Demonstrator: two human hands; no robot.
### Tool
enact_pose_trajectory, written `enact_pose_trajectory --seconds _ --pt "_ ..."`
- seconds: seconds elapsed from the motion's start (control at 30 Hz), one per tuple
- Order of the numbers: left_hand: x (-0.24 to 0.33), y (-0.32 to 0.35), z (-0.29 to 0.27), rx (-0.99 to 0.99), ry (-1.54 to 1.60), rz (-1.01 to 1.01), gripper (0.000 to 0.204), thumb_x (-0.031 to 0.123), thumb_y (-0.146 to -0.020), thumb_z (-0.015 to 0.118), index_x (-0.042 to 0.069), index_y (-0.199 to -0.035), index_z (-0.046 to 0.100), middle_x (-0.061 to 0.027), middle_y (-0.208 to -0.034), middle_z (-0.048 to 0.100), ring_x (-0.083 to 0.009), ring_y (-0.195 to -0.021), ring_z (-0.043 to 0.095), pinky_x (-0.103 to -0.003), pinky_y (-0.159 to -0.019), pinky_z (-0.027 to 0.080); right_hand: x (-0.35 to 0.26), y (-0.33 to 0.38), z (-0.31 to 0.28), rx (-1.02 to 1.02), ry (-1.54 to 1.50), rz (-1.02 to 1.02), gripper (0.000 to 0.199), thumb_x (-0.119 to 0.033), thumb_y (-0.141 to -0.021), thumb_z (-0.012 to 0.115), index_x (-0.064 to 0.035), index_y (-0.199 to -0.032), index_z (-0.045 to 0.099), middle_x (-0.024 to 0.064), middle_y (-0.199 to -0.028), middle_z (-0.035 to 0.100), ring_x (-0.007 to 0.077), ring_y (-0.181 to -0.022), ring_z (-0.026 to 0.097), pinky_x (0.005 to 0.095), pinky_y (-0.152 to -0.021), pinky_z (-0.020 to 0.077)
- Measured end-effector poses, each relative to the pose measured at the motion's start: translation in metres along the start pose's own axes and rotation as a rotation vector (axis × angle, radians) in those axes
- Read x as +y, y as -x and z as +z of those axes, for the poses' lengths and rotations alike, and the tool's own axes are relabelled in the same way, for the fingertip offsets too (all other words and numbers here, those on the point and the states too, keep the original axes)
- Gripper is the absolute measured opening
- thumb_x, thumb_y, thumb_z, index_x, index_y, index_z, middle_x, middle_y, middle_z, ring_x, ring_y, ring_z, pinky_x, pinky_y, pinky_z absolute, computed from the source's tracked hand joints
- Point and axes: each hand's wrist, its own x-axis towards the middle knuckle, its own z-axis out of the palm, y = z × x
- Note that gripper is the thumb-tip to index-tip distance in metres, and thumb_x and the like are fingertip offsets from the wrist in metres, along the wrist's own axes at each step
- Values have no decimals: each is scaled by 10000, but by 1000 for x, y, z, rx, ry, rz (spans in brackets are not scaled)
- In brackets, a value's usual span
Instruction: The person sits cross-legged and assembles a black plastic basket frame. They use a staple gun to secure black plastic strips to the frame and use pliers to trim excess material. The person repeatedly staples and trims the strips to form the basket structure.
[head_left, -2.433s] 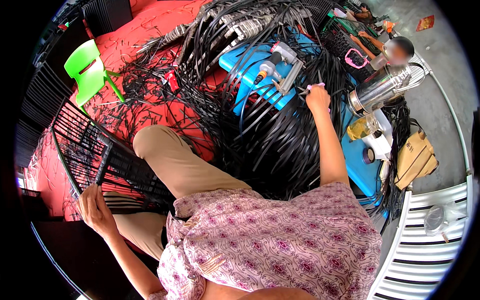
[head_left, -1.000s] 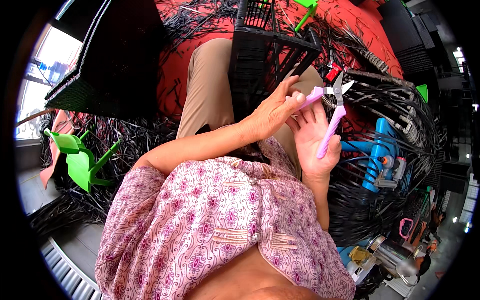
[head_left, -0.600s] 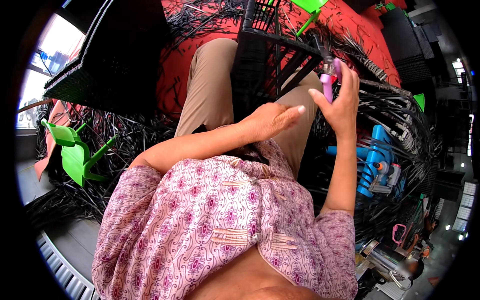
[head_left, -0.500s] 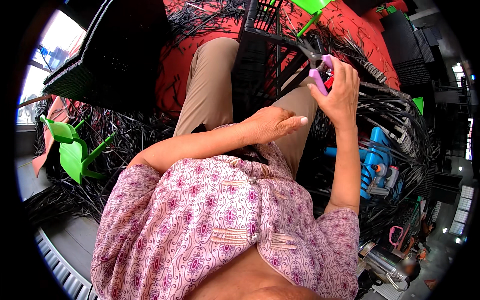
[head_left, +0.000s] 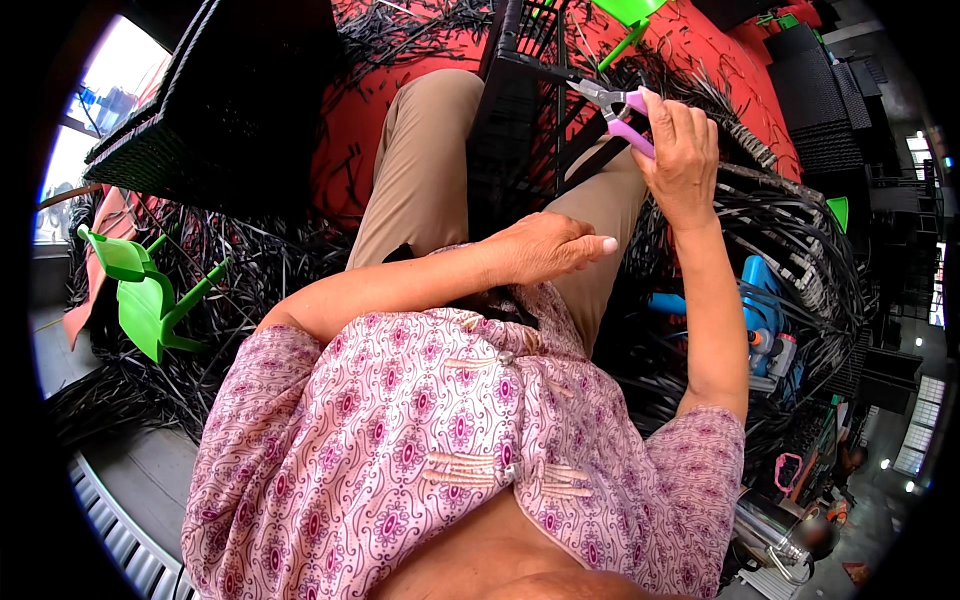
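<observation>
Head view. Floor (head_left: 345, 130): red covering, strewn with loose black strips (head_left: 790, 240) on every side.

Panels (head_left: 225, 110): black woven, stacked at the upper left, beside bright daylight.

Chair (head_left: 150, 300): small, green, at the left among the strips.

Frame (head_left: 520, 110): black woven, standing between the person's knees at top centre.

Right hand (head_left: 682, 150): closed round the purple handles of the pliers (head_left: 618, 103), whose metal tip meets the frame's upper edge.

Left hand (head_left: 545, 245): fingers loosely extended, holding nothing, resting on the lap just below the frame.

Blue tool (head_left: 762, 320): lying in the strips on the right, behind the right forearm.
</observation>
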Motion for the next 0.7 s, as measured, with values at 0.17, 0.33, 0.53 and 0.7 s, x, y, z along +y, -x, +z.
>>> enact_pose_trajectory --seconds 0.17,0.33,0.53,0.7 --pt "-1 0 1 12 -3 26 614 529 -1058 455 -43 -1072 676 -148 -888 724 -230 -847 700 -368 -825 546 8 1 3 71 8 -62 732 -132 -638 882 -102 -1317 607 40 -989 586 247 -881 582 399 -790 484" --pt "1 3 -12 248 90 297 360 316 -1050 592 -32 -1054 682 -101 -877 703 -161 -843 667 -309 -796 537 18 10 -7 128 -11 60 639 -245 -728 872 -91 -1297 624 55 -1052 639 268 -927 618 394 -824 513" --pt "21 7 -117 970 -881 776 256 227 -888 743 67 -1086 710 -118 -1083 696 -336 -1002 654 -439 -881 500 66 139 -99 257 426 686 820 -514 -678 898 -24 -1279 630 198 -1202 677 398 -1098 634 499 -953 488" --pt "20 -21 -148 775 -1213 744 358 321 -881 697 66 -1127 644 -100 -1025 641 -293 -1034 590 -422 -941 414 73 321 -162 -243 932 1445 1032 -735 -660 790 5 -1348 581 267 -1276 637 432 -1159 610 565 -982 462"
